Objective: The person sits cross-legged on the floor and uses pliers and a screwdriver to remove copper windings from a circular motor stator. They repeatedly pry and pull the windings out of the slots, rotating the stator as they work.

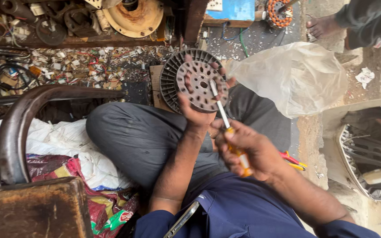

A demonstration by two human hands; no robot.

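My left hand (197,115) grips the lower edge of a round ribbed metal rotor (196,79), a dark grey disc with a rusty holed face, held upright over my knee. Fingertips show past its right rim. My right hand (248,152) is closed on an orange-handled screwdriver (225,121). Its white shaft angles up and left, and the tip rests on the rotor's face near the centre hole. I sit cross-legged in grey trousers (137,136) and a blue shirt.
A crumpled clear plastic bag (294,77) lies to the right. Red and yellow tool handles (294,161) lie by my right knee. Wire scraps (80,66) litter the floor ahead. A curved metal bar (20,128) and a wooden block (31,211) stand left. Another person's foot (323,25) is at top right.
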